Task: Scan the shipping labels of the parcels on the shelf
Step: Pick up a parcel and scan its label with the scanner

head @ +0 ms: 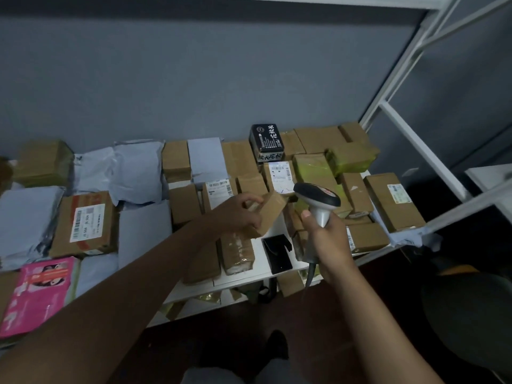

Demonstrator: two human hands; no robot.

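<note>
My left hand (238, 210) grips a small brown cardboard parcel (270, 213), lifted and tilted above the white shelf (266, 266). My right hand (328, 239) holds a grey barcode scanner (318, 199) by its handle, its dark head just right of the parcel and level with it. No label shows on the held parcel. Other parcels lie around it: one with a white label (220, 191) behind my left hand, another labelled one (279, 174) behind the scanner, and a large box with a label (86, 224) at the left.
Grey poly mailers (138, 170) and brown boxes cover the shelf. A black box (266, 142) stands at the back, a pink packet (38, 295) at the front left, a black flat item (277, 253) near the front edge. The white rack frame (410, 139) rises at the right.
</note>
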